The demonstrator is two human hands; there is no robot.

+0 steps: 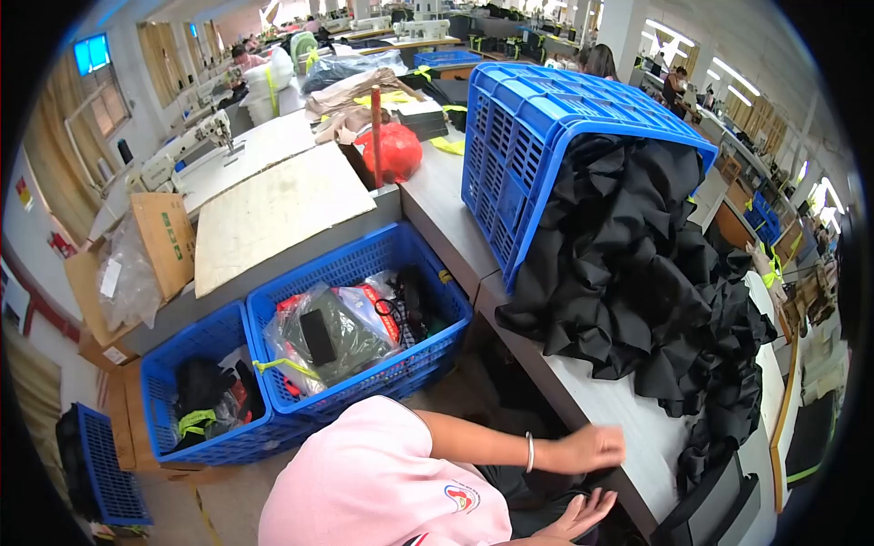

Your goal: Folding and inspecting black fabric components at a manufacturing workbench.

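My left hand (590,449), with a pale bangle (530,452) at the wrist, hovers by the near edge of the light grey table (583,387). Its fingers are curled in; anything inside them is hidden. Just below it, my right hand (581,517) has its fingers stretched and apart, with nothing visible in it. Dark cloth (555,499) shows between and beneath the hands; I cannot tell whether it is clothing or a workpiece. Beyond the hands, a large heap of black fabric pieces (628,264) spills across the table from a tipped blue crate (514,150).
Two blue crates stand to the left: one (360,373) with bagged items, a smaller one (259,423) with dark cloth. Behind them are a pale board (282,218), an open carton (164,241), a sewing machine (187,150) and a red bag (391,152). People work farther off.
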